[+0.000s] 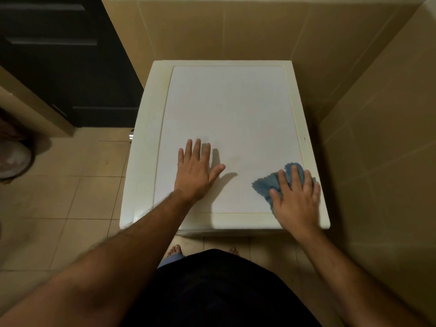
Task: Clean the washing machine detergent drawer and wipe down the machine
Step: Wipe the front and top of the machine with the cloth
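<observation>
I look straight down on the white top of the washing machine [226, 109], which has a cream rim. My left hand [195, 173] lies flat on the top near its front, fingers spread, holding nothing. My right hand [296, 197] presses a blue cloth [266, 182] flat against the top at the front right corner. The cloth sticks out to the left of and beyond my fingers. The machine's front and the detergent drawer are hidden below the top's front edge.
Beige tiled walls [377, 138] stand close behind and to the right of the machine. A dark door [59, 62] is at the back left. Tiled floor [77, 197] lies to the left, with a round object [11, 159] at the far left edge.
</observation>
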The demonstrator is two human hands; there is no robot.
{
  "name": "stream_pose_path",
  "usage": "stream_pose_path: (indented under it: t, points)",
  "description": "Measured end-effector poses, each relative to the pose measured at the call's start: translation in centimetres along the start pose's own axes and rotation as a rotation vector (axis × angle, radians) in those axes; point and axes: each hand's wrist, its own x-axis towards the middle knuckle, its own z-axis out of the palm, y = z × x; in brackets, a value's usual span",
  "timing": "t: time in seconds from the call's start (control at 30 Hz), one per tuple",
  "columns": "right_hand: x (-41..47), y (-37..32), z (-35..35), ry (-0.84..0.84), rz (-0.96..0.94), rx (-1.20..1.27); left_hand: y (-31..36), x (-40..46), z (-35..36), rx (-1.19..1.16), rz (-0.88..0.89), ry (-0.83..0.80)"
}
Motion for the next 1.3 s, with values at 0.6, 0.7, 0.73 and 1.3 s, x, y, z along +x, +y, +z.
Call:
stream_pose_path:
  t: [0.6,0.7,0.73,1.3]
  points:
    - [-0.7,0.9,0.4,0.002,-0.043,0.04,2.1,0.5,0.4,-0.066,0.072,0.019]
    - [-3.5,3.2,0.8,-0.064,-0.063,0.014,1.7,1.1,0.0,-0.072,0.099,0.011]
    - [-3.2,3.7,0.6,-0.077,-0.03,0.03,1.6,1.2,-0.1,-0.068,0.108,0.004]
    - [1.7,6.4,1.0,-0.141,0.126,0.177,3.3,4.8,0.0,-0.051,0.178,-0.003]
